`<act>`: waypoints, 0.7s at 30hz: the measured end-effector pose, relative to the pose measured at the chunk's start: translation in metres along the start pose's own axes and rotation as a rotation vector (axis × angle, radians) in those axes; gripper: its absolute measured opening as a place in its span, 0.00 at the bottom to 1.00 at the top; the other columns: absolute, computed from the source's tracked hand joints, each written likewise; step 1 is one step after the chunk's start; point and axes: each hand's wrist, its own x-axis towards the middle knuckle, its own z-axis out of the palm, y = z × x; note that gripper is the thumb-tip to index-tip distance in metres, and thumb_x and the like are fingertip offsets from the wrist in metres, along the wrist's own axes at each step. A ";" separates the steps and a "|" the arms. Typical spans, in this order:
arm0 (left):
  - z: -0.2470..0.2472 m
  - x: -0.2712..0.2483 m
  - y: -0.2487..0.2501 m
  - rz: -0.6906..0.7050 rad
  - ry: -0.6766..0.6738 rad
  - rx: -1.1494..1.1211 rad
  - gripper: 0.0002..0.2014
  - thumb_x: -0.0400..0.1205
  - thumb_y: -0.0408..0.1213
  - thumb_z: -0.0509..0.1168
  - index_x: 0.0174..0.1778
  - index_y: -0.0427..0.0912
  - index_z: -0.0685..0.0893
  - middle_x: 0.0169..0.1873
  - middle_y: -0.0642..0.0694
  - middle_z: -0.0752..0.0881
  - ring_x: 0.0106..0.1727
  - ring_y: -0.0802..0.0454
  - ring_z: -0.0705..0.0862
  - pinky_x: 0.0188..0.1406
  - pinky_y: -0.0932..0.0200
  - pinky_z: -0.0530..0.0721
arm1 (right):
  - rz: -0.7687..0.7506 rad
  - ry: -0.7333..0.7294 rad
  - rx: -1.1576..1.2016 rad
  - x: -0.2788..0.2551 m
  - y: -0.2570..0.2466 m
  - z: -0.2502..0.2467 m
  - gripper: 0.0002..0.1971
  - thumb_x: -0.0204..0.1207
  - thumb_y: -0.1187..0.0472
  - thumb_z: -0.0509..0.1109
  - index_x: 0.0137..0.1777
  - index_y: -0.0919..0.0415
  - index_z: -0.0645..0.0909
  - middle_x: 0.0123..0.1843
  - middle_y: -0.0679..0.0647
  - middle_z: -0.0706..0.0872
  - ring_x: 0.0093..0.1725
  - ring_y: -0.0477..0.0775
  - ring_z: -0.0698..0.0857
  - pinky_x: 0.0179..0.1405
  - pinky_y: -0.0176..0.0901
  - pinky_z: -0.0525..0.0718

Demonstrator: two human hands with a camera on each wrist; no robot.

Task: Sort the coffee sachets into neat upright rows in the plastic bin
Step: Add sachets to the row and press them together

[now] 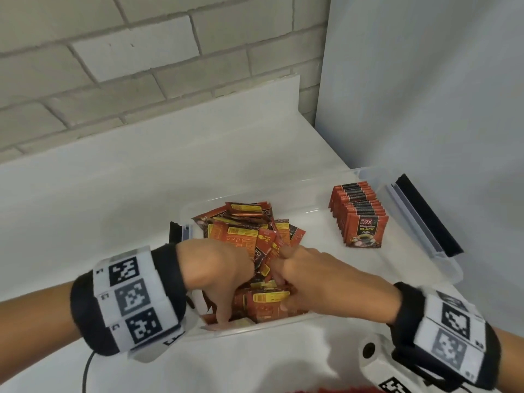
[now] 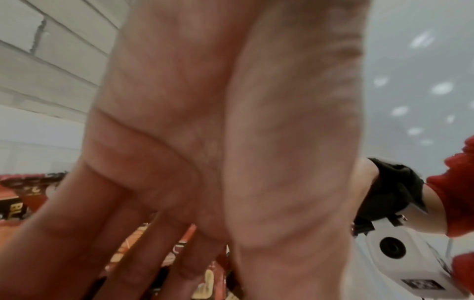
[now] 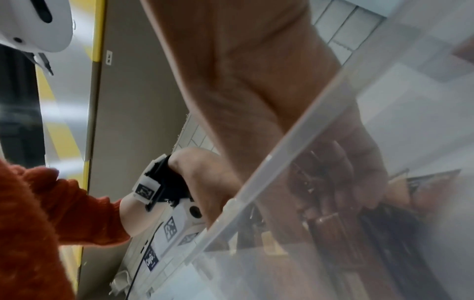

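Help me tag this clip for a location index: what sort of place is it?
Probably a storeroom or utility corner, not a home kitchen: a bare grey block wall, a plain white tabletop, and a clear plastic bin holding many identical red coffee sachets.

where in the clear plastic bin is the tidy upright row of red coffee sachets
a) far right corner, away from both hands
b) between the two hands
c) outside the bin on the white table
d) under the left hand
a: the neat upright row of red coffee sachets stands in the far right part of the clear plastic bin, while the left hand and right hand work in the loose pile of sachets.
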 end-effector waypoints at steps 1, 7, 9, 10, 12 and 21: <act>-0.001 -0.001 -0.001 0.013 0.023 -0.007 0.23 0.78 0.49 0.70 0.65 0.40 0.78 0.46 0.47 0.82 0.39 0.53 0.76 0.27 0.65 0.69 | -0.002 0.015 0.026 0.000 0.001 0.000 0.14 0.76 0.54 0.74 0.58 0.57 0.77 0.53 0.50 0.72 0.50 0.48 0.68 0.33 0.40 0.66; 0.002 0.000 -0.001 0.053 0.176 -0.010 0.09 0.80 0.40 0.68 0.50 0.39 0.79 0.32 0.51 0.73 0.31 0.55 0.72 0.26 0.66 0.71 | 0.025 0.078 0.134 -0.005 0.005 0.002 0.12 0.76 0.54 0.75 0.54 0.56 0.79 0.50 0.49 0.79 0.47 0.52 0.77 0.38 0.41 0.74; 0.003 0.001 -0.001 0.042 0.200 -0.033 0.09 0.80 0.38 0.68 0.53 0.38 0.80 0.36 0.49 0.75 0.34 0.54 0.74 0.26 0.66 0.70 | 0.039 0.089 0.165 -0.007 0.006 0.003 0.11 0.77 0.55 0.74 0.56 0.55 0.79 0.50 0.47 0.76 0.47 0.51 0.76 0.36 0.39 0.72; 0.003 0.002 -0.002 0.040 0.211 -0.046 0.07 0.80 0.37 0.68 0.50 0.39 0.80 0.35 0.50 0.75 0.33 0.55 0.74 0.26 0.67 0.71 | 0.045 0.091 0.176 -0.008 0.007 0.003 0.11 0.77 0.55 0.74 0.56 0.54 0.79 0.51 0.47 0.75 0.47 0.50 0.75 0.36 0.38 0.71; 0.003 0.001 -0.003 0.054 0.261 -0.061 0.11 0.80 0.35 0.68 0.33 0.42 0.74 0.29 0.52 0.71 0.28 0.57 0.71 0.27 0.67 0.71 | 0.053 0.090 0.188 -0.010 0.008 0.003 0.09 0.77 0.56 0.73 0.55 0.53 0.79 0.53 0.46 0.71 0.47 0.50 0.74 0.34 0.34 0.69; -0.002 -0.011 -0.018 0.088 0.245 -0.238 0.08 0.77 0.39 0.70 0.42 0.37 0.85 0.33 0.49 0.86 0.32 0.56 0.81 0.29 0.69 0.72 | 0.043 0.047 0.465 -0.020 0.018 -0.010 0.14 0.77 0.59 0.73 0.62 0.51 0.82 0.54 0.42 0.83 0.51 0.42 0.83 0.50 0.35 0.84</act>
